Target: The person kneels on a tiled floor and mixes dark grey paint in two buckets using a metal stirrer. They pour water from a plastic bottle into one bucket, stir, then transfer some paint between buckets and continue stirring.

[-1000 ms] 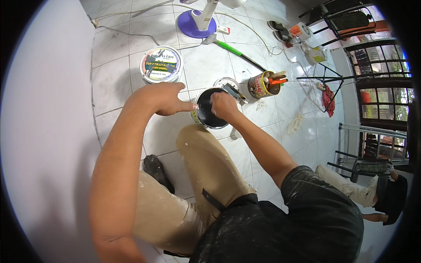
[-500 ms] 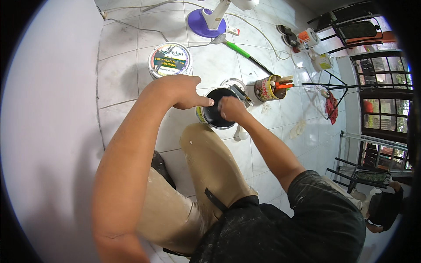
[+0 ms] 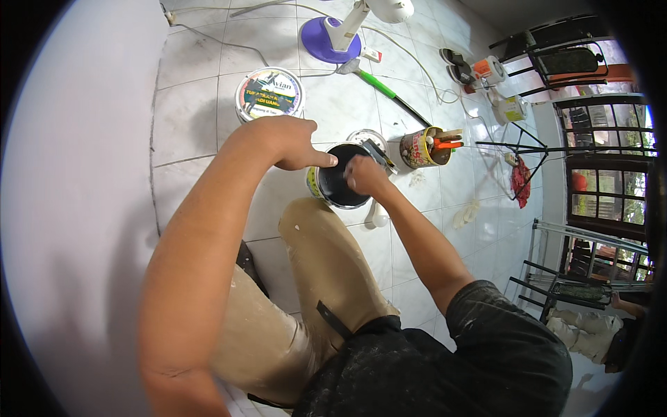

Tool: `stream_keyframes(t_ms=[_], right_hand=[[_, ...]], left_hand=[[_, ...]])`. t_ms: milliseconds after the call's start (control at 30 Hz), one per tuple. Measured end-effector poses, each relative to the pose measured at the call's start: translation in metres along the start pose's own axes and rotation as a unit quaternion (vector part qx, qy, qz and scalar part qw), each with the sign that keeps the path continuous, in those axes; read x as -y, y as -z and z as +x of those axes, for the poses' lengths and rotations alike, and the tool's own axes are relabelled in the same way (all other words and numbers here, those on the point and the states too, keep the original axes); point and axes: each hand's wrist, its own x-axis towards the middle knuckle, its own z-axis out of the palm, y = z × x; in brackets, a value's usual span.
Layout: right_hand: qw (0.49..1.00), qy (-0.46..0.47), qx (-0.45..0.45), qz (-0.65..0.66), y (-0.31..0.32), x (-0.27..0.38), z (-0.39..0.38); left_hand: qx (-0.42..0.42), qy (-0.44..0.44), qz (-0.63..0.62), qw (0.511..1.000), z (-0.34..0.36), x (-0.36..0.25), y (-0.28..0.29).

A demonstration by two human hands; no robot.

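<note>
My left hand (image 3: 297, 149) is open, thumb stretched out at the left rim of a paint bucket (image 3: 313, 182) with dark contents inside. My right hand (image 3: 363, 175) is closed inside that bucket; whatever its fingers hold is too hidden to name. Behind the bucket lie a lid (image 3: 363, 136) and some flat dark tools (image 3: 375, 153). A closed white pail (image 3: 269, 90) with a printed lid stands beyond my left hand. A tin (image 3: 417, 149) of brushes and orange-handled tools is at the right. A small white rounded object (image 3: 380, 215) lies by the bucket.
Farther off are a purple-based white stand (image 3: 319, 38), a green-handled long tool (image 3: 375, 83), cords, sandals (image 3: 458, 69), containers (image 3: 488, 69) and a red cloth (image 3: 521, 181). A white wall (image 3: 69, 208) runs along the left. Chairs (image 3: 563, 281) and another person (image 3: 580, 330) are at the right.
Both hands stay at the bucket, my right hand shifting slightly inside it. The view has shifted a little, and the other person at the right has changed position.
</note>
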Motion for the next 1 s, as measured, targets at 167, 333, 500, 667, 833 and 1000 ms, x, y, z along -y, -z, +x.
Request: stream_keyframes(t_ms=[167, 333, 500, 667, 833, 1000], right_hand=[[0.994, 0.005, 0.087, -0.061, 0.003, -0.012, -0.015], [0.999, -0.035, 0.020, -0.028, 0.007, -0.001, -0.012], [0.997, -0.046, -0.053, 0.024, 0.004, -0.014, -0.014], [0.999, 0.028, 0.011, 0.012, 0.000, -0.027, -0.025], [1.000, -0.016, 0.014, -0.003, -0.001, -0.033, -0.022], [0.996, 0.064, 0.054, 0.028, -0.009, -0.044, -0.015]], left_hand=[[0.036, 0.019, 0.005, 0.999, 0.002, -0.006, 0.002], [0.041, 0.029, 0.006, 0.999, 0.005, 0.000, -0.001], [0.036, 0.028, -0.018, 0.999, 0.001, 0.003, 0.002], [0.030, 0.033, 0.001, 0.999, 0.003, 0.005, 0.000], [0.025, 0.030, -0.001, 0.999, 0.002, 0.001, -0.001], [0.034, 0.042, 0.006, 0.999, 0.005, 0.003, -0.002]])
